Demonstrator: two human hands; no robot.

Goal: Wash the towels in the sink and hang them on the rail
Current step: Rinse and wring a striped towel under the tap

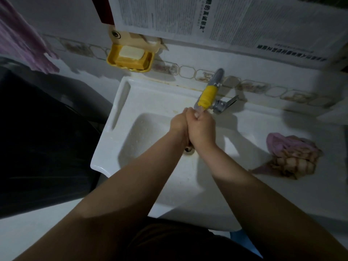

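both hands are pressed together over the sink (150,102) basin, just under the yellow-wrapped tap (207,97); the left hand (178,122) and right hand (202,129) are curled against each other, gripping no cloth. a wadded pink-and-beige towel (291,155) lies on the sink's ledge well to the right of the right hand, untouched. another pink towel (20,38) hangs at far upper left.
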